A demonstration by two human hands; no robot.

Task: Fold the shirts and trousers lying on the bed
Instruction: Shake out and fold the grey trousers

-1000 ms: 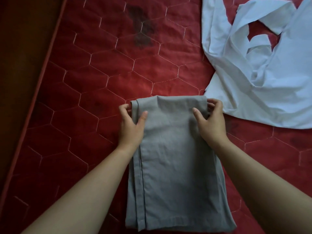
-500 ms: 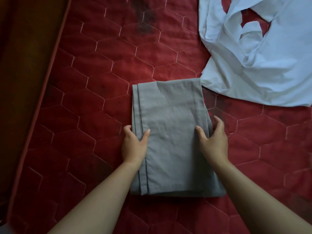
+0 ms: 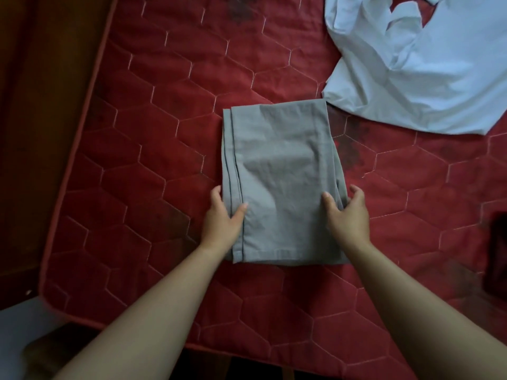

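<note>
The grey trousers lie as a folded rectangle on the red quilted bed, with the left hand and the right hand clasping the two long sides near the front end, thumbs on top and fingers curled around and under the edges; both hands grip the bundle rather than lie flat on it. The risk, as I judge it, is in the layers: along the left side the stacked edges are already stepped and not flush, so lifting or sliding the bundle by its sides alone could let the lower layers sag and the fold open. The far right corner lies just beside the crumpled white shirt, not yet folded, and a push forward could ride onto its hem. The fingers under the cloth are hidden, so how many layers each hand has caught cannot be told. The shirt runs out of the picture at the top and right, and a dark object at the right edge is too blurred to identify.
</note>
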